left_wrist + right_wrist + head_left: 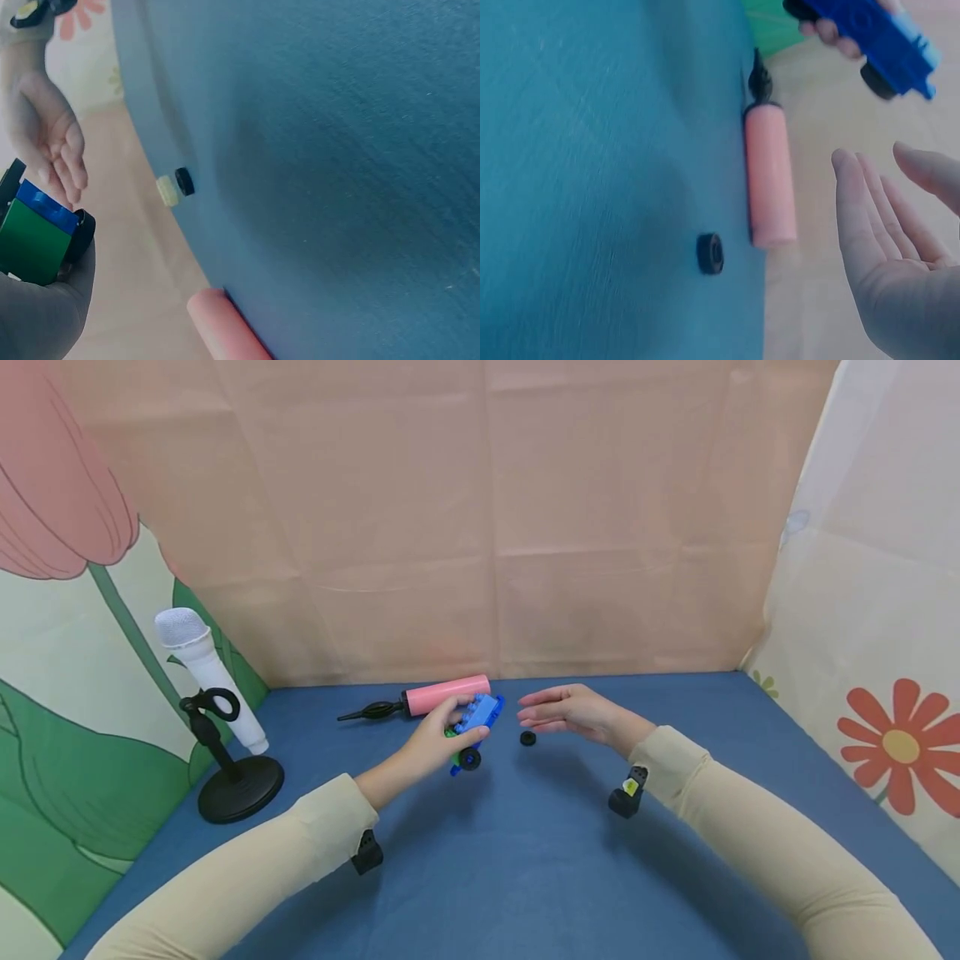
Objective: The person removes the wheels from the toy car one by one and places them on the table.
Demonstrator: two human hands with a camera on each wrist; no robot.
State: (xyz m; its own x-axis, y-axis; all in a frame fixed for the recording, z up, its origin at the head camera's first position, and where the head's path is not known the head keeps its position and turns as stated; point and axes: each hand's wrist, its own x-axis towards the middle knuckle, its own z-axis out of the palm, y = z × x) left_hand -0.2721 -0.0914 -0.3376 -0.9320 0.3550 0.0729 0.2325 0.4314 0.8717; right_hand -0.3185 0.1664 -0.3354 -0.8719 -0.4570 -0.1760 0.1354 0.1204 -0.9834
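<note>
My left hand grips a small toy car built of blue and green blocks with black wheels, held above the table. In the right wrist view the blue underside of this toy car shows, with a black wheel on its side. To the right, my right hand hovers with straight fingers and holds nothing. Below its fingertips a loose black wheel lies on the table. Beside that wheel, the left wrist view shows a pale yellow round piece.
A pink hand pump with a black nozzle lies at the back of the blue table. On the left, a white microphone leans in a black stand. Printed cloths hang behind and at both sides.
</note>
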